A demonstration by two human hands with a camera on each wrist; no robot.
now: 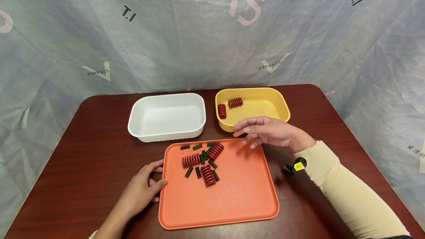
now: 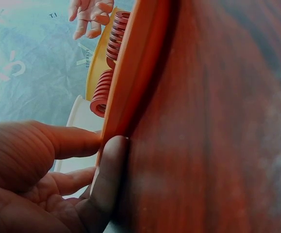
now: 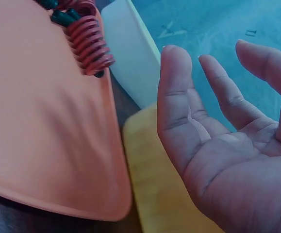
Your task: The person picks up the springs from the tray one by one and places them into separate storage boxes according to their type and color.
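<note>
My left hand [image 1: 141,185] holds the left rim of the orange tray [image 1: 242,202], thumb on top and fingers at the outer side; the left wrist view shows the edge pinched between them. Over the tray's far right corner my right hand [image 1: 265,131] hovers with loosely spread fingers and nothing in them. On the tray's upper left lie three large red springs, one of them a red spring [image 1: 208,175] nearest me, among several small dark green springs [image 1: 189,171]. Two more red springs, including a red spring [image 1: 235,102], lie in the yellow bin [image 1: 270,100].
A white bin [image 1: 166,134] stands behind the tray's left part, beside the yellow bin. The brown table [image 1: 89,150] ends at a grey printed curtain [image 1: 186,28]. A dark strap device with a yellow label [image 1: 299,166] sits on the right wrist.
</note>
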